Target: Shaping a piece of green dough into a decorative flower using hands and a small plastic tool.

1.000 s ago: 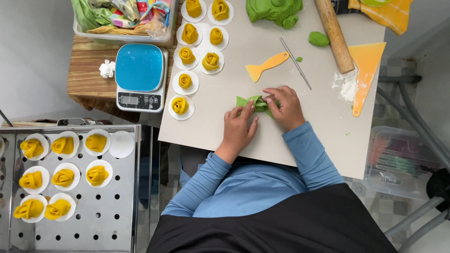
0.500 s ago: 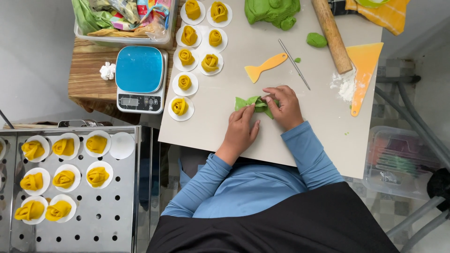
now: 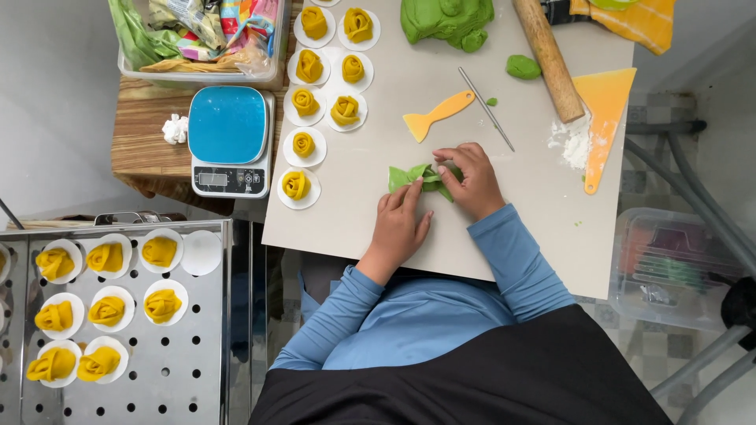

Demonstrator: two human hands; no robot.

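A small piece of green dough (image 3: 416,178) with folded petals lies on the beige work board (image 3: 441,94). My left hand (image 3: 399,226) presses its fingertips on the near side of that piece. My right hand (image 3: 470,179) curls its fingers over the piece's right end and pinches it. Both arms wear blue sleeves. A large lump of green dough (image 3: 446,20) sits at the far edge of the board, with a small green ball (image 3: 522,66) beside a wooden rolling pin (image 3: 549,58).
Yellow dough roses on white paper rounds (image 3: 323,83) line the board's left side. More fill a perforated steel tray (image 3: 110,315) at lower left. A blue kitchen scale (image 3: 229,140), orange spatula (image 3: 438,115), thin metal rod (image 3: 486,108), orange scraper (image 3: 602,118) with flour and a plastic bin (image 3: 197,35) surround the work.
The green piece and both hands have stayed in nearly the same spot; my fingers have shifted slightly on the dough, folding it tighter.
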